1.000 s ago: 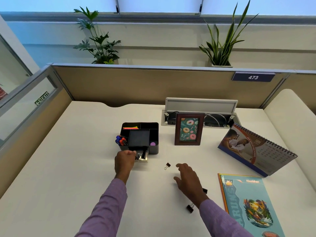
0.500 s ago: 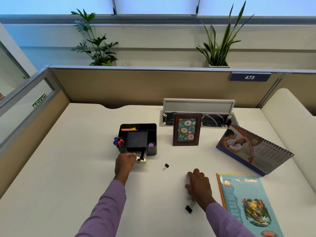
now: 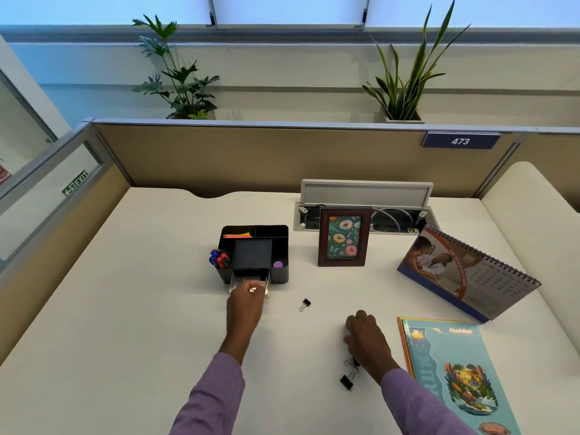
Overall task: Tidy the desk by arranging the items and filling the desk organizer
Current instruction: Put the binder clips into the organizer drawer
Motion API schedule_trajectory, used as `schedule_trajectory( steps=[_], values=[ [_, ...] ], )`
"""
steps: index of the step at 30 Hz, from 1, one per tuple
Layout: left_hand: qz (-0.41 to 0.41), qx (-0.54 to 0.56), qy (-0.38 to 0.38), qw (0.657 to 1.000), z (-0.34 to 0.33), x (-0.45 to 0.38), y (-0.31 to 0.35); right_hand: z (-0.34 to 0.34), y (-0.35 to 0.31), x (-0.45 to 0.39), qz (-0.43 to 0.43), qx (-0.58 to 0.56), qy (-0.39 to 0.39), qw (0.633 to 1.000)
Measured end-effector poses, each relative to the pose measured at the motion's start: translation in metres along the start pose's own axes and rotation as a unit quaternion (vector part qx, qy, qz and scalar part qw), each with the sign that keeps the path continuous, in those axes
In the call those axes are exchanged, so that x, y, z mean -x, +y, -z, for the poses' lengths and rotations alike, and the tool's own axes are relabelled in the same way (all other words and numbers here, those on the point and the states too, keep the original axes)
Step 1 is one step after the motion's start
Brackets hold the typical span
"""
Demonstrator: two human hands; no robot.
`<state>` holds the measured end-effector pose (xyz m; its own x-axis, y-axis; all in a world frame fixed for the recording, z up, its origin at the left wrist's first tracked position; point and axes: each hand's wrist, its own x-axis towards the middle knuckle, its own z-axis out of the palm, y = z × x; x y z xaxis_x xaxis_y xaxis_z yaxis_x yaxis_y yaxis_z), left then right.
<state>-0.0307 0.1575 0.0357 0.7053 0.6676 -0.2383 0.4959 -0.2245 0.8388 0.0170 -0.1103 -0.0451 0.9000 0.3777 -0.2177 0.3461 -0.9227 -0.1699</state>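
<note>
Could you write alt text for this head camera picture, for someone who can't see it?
A person's left hand reaches into the open drawer of a black desk organizer, while the right hand rests on the white desk among loose binder clips. A picture frame, desk calendar and booklet sit to the right.

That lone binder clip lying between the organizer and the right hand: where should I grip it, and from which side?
Probably pinch the binder clip by its black body, coming straight down from above. It lies flat on the desk with open space all round, body at the upper right and the thin wire loops pointing lower left. The body looks like the thicker, firmer part; the loops are slim and may slip.
</note>
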Motion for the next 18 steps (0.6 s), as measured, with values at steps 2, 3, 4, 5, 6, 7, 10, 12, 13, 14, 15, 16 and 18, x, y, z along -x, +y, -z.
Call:
schedule_trajectory(
  steps=[2, 3, 4, 5, 6, 7, 10, 12, 13, 14, 15, 16, 18],
  values=[
    [-0.009, 0.0, -0.007, 1.0, -0.004, 0.007, 0.002, 0.002, -0.001, 0.001, -0.002, -0.012, -0.002, 1.0],
    [-0.013, 0.0, -0.011, 1.0, -0.007, 0.01, 0.001, 0.004, -0.002, 0.002, -0.005, -0.022, 0.003, 1.0],
    [-0.016, 0.001, -0.016, 1.0, -0.009, 0.012, 0.001, 0.006, -0.002, 0.002, -0.01, -0.038, 0.005, 0.999],
    [-0.018, 0.006, -0.022, 1.0, -0.011, 0.015, 0.001, 0.009, -0.004, 0.002, -0.013, -0.056, 0.01, 0.998],
    [-0.018, 0.012, -0.03, 0.999, -0.013, 0.018, 0.001, 0.014, -0.007, 0.002, -0.016, -0.081, 0.016, 0.996],
    [-0.018, 0.017, -0.038, 0.999, -0.015, 0.021, 0.001, 0.019, -0.012, 0.001, -0.024, -0.12, 0.02, 0.992],
    [-0.022, 0.025, -0.08, 0.996, -0.023, 0.032, 0.002, 0.043, -0.035, -0.001, -0.061, -0.281, 0.029, 0.957],
    [-0.023, 0.032, -0.114, 0.993, -0.027, 0.039, 0.005, 0.058, -0.053, -0.002, -0.072, -0.373, 0.048, 0.924],
    [-0.025, 0.036, -0.131, 0.99, -0.029, 0.042, 0.006, 0.065, -0.062, -0.002, -0.069, -0.407, 0.061, 0.909],
    [-0.028, 0.039, -0.148, 0.988, -0.031, 0.043, 0.007, 0.07, -0.07, -0.002, -0.064, -0.433, 0.07, 0.896],
    [-0.032, 0.041, -0.16, 0.986, -0.032, 0.044, 0.008, 0.075, -0.077, -0.002, -0.057, -0.453, 0.075, 0.887],
    [-0.039, 0.042, -0.164, 0.985, -0.032, 0.044, 0.01, 0.078, -0.082, -0.002, -0.049, -0.465, 0.079, 0.881],
    [-0.061, 0.04, -0.159, 0.985, -0.031, 0.043, 0.012, 0.081, -0.09, -0.004, -0.036, -0.476, 0.081, 0.875]
  ],
)
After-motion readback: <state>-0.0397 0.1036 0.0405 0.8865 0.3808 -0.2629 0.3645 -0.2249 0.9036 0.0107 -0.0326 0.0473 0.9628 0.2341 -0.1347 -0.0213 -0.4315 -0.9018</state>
